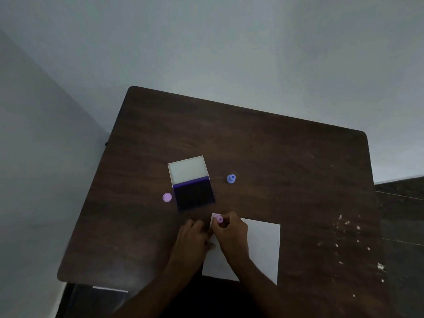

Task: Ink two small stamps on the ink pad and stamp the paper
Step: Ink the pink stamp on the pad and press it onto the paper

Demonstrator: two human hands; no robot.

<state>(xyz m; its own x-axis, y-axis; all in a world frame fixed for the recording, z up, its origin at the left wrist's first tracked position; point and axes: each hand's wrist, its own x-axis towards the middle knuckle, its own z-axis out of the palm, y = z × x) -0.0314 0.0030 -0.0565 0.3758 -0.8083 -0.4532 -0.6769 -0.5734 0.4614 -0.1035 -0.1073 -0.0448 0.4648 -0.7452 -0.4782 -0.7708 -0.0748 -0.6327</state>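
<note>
My right hand [231, 235] is shut on a small pink stamp [219, 218], held upright over the far left corner of the white paper [263, 244]. My left hand [191, 237] rests flat on the paper's left edge, fingers pressing down. The open ink pad [193, 196] lies just beyond the paper, its dark purple pad facing up and its white lid [187, 171] hinged back. A blue stamp [231, 178] stands on the table to the right of the ink pad. A round pink cap [167, 197] lies left of the pad.
The dark wooden table [275, 157] has white paint flecks [348, 237] at its right side. A pale wall runs behind the table's far and left edges. A darker surface [401, 203] adjoins at the right.
</note>
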